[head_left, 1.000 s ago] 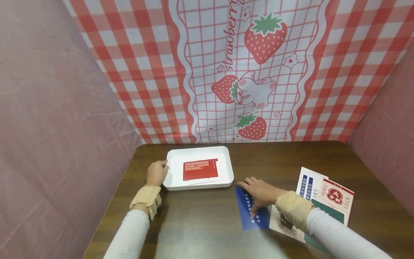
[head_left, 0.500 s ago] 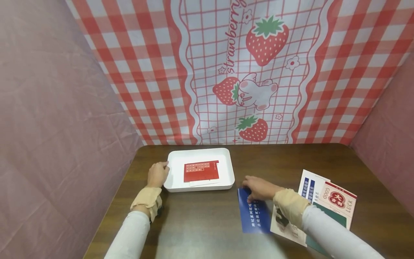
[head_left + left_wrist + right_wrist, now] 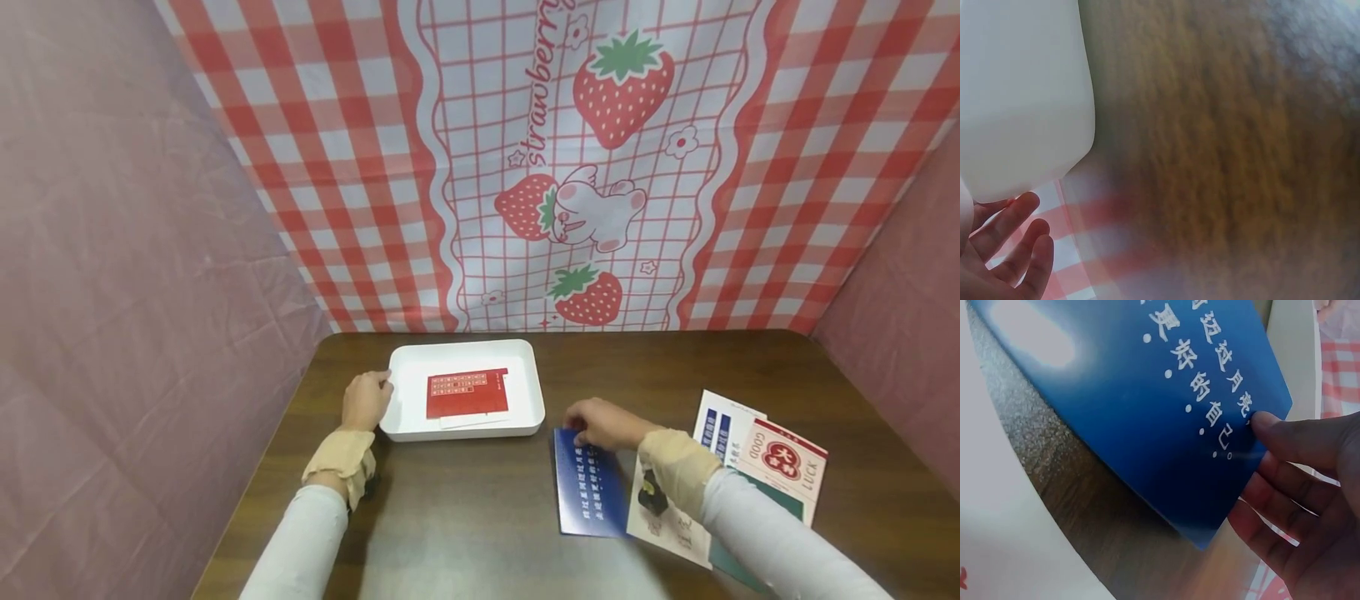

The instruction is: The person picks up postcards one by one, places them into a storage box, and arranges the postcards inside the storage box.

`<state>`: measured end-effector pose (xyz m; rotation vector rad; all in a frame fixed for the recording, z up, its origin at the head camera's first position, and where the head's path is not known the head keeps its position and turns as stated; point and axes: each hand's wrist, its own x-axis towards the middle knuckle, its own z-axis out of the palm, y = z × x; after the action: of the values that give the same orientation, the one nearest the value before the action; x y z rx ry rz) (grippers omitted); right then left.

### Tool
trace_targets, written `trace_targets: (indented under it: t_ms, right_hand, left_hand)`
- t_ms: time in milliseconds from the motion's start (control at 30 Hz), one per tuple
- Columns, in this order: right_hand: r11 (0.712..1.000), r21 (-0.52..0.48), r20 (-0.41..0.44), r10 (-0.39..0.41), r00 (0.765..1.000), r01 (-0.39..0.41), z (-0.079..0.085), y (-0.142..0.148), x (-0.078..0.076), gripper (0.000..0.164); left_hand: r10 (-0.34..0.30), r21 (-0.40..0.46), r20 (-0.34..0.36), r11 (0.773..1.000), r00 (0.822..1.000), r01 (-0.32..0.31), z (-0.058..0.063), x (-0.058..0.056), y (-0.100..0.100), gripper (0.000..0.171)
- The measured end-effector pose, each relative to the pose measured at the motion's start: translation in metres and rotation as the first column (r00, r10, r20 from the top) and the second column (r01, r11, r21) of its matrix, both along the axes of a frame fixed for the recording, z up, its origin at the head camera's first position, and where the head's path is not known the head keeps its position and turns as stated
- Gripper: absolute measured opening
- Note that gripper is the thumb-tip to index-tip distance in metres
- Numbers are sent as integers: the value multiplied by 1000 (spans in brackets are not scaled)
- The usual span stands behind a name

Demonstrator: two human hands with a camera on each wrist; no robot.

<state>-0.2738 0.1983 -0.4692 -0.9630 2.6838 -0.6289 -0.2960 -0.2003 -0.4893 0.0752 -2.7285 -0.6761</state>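
Observation:
My left hand (image 3: 367, 402) grips the left rim of a shallow white tray (image 3: 400, 365); in the left wrist view its fingers (image 3: 1013, 219) curve beside the tray's end wall. A red card (image 3: 467, 404) and a whitish one under it lie in the tray. With my right hand (image 3: 609, 424) I pinch the far edge of a glossy blue card (image 3: 588, 500) with white writing. In the right wrist view the thumb is on the card's printed face and the fingers are behind, the near corner standing over the table.
Right of the blue card, overlapping cards lie on the wooden table (image 3: 465, 517): a cream one (image 3: 686, 533) partly under my wrist, a green one (image 3: 780, 496), a red-and-cream "GOOD LUCK" one (image 3: 806, 446) and a blue-and-white one (image 3: 708, 421). A checked strawberry cloth (image 3: 480, 275) hangs behind.
My right hand, spread over the blue card earlier, has drawn back to its far edge and now pinches it, the card tilting slightly. The left hand has stayed at the tray.

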Motion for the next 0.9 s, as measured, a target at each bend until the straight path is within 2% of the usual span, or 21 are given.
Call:
trace_targets:
  t_ms: [333, 567, 900]
  right_hand:
    - [992, -123, 25, -35, 999, 38, 2, 11, -4, 13]
    - [980, -162, 114, -99, 988, 117, 5, 19, -6, 12]
    - [966, -210, 185, -111, 976, 150, 9, 20, -8, 10]
  left_hand:
    - [-8, 11, -6, 1000, 1000, 8, 0, 1, 1, 30]
    - [-5, 17, 2, 1000, 1000, 5, 1, 1, 2, 30]
    - [-9, 26, -9, 1000, 1000, 9, 1, 2, 0, 30]
